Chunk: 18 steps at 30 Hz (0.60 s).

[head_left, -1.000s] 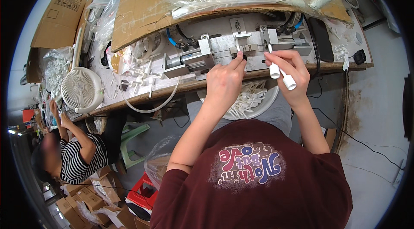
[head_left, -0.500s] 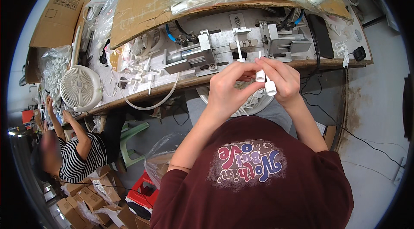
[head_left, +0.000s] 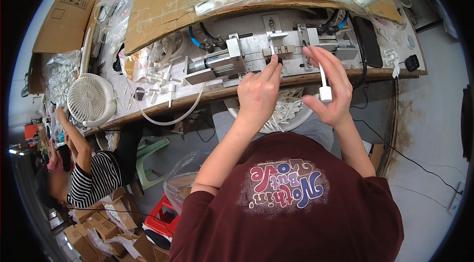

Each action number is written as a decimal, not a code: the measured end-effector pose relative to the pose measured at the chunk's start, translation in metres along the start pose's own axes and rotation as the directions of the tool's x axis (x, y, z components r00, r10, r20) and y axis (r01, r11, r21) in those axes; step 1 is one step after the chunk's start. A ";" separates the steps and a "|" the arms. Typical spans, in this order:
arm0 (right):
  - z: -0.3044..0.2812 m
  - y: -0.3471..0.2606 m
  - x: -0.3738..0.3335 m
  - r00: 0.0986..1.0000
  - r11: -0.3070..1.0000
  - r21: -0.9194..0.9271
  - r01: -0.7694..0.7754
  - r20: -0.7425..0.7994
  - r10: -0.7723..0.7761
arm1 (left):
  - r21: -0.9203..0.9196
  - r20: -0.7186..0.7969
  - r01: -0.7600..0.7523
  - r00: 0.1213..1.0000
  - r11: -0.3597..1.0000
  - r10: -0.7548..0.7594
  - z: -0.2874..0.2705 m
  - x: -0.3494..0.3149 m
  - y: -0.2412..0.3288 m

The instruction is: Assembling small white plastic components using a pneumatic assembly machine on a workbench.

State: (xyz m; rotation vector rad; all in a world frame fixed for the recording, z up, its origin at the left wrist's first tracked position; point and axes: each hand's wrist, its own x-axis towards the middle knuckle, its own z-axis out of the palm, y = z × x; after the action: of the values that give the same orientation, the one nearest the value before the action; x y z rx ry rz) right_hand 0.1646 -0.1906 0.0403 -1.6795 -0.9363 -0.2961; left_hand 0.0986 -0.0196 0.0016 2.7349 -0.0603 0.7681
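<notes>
My left hand (head_left: 259,92) reaches to the middle of a metal clamping fixture (head_left: 279,52) on the bench. Its fingers are pressed together with the tips at the small centre block. A bit of white stem shows just beyond them; what the fingers grip is hidden. To the right, my right hand (head_left: 336,84) holds a white plastic stick with a cup-shaped end (head_left: 325,93). The cup points down toward me and the thin stem runs up along my fingers. My right thumb stands apart below the cup.
Below my hands, a white basin (head_left: 297,123) holds many white stick parts. Cardboard (head_left: 163,20) with plastic film and more parts covers the bench's far side. A white fan (head_left: 92,100) and a black phone-like slab (head_left: 368,40) flank the fixture. Another person (head_left: 96,178) works at left.
My hands have parted. The left has moved forward to the fixture's centre, while the right has shifted right with one white cup-ended stick. The other person's arms have moved.
</notes>
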 end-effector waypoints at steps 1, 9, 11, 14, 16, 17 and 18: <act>-0.003 0.003 -0.003 1.000 0.998 0.060 -0.007 0.004 0.007 | 0.029 0.009 -0.009 1.000 1.000 0.009 0.001 0.003 0.000; -0.003 0.000 -0.013 0.991 0.990 0.025 -0.135 -0.019 0.136 | -0.071 -0.008 0.012 1.000 0.997 -0.012 0.000 0.006 -0.003; -0.007 0.006 -0.020 0.995 0.994 -0.073 -0.077 0.054 0.081 | -0.075 -0.015 0.014 1.000 0.997 -0.015 0.000 0.005 -0.004; -0.006 0.011 -0.023 0.998 0.996 -0.061 -0.059 0.025 0.061 | -0.080 -0.019 0.011 1.000 0.997 -0.013 0.000 0.005 -0.005; 0.000 0.003 -0.017 0.990 0.988 0.077 -0.132 -0.040 0.135 | -0.089 -0.023 0.007 1.000 0.996 -0.009 0.000 0.005 -0.006; 0.004 -0.004 -0.012 0.978 0.968 0.175 -0.181 -0.073 0.196 | -0.087 -0.027 0.006 1.000 0.996 -0.008 0.001 0.004 -0.006; 0.006 -0.010 -0.008 0.969 0.940 0.281 -0.194 -0.092 0.227 | -0.085 -0.031 0.004 0.999 0.996 -0.007 0.001 0.004 -0.006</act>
State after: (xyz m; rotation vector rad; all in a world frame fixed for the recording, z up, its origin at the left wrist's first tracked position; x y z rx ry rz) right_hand 0.1507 -0.1878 0.0397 -1.4758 -0.6647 -0.1187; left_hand 0.1030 -0.0145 0.0009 2.6411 -0.0764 0.7879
